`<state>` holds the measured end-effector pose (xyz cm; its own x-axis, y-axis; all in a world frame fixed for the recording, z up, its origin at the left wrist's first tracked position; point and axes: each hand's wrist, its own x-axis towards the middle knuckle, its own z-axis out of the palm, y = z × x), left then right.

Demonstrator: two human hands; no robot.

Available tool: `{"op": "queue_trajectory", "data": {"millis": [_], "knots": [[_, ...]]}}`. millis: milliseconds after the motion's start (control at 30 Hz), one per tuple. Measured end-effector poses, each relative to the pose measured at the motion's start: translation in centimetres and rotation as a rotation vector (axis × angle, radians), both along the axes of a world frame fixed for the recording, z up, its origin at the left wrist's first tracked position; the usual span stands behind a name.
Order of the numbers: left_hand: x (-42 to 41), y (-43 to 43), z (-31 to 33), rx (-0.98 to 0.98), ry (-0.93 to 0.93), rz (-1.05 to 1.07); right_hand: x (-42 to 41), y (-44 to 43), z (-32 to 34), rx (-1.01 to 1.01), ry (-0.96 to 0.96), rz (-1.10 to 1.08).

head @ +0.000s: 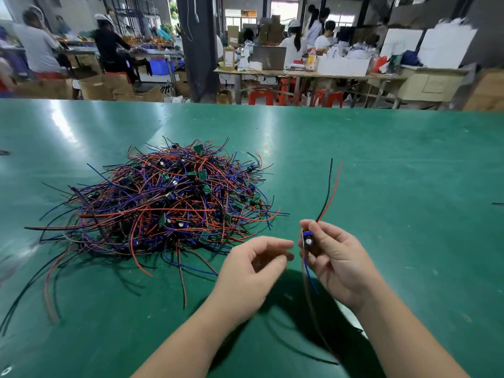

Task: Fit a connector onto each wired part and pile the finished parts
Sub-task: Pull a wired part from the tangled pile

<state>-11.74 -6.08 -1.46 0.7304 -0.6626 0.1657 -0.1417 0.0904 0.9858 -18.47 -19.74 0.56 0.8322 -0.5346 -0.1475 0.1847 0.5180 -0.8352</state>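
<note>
Hands meet just above the table. The right hand pinches a small blue wired part upright, red and black leads springing upward and blue and brown ones dangling below. The left hand is half-curled just beside it, blurred, with nothing visible in it. The part looks feather-light, its leads limp and easily snagged, so it is probably best held by the rigid body. Left of the hands, a tangled pile of such parts lies loose on the table, in no tray or bin.
</note>
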Motion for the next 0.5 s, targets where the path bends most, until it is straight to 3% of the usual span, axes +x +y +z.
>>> {"op": "queue_trajectory", "data": {"millis": [100,267,500], "knots": [[0.0,-0.2,0.5,-0.018,0.259,0.013,-0.2,-0.1,-0.3,-0.238,0.065,0.002],[-0.9,-0.2,0.1,0.088,0.284,-0.062,-0.1,0.5,-1.3,-0.478,0.184,0.01],[-0.5,0.4,1.1,0.219,0.357,-0.298,-0.5,-2.7,0.6,-0.114,0.203,-0.224]]}}
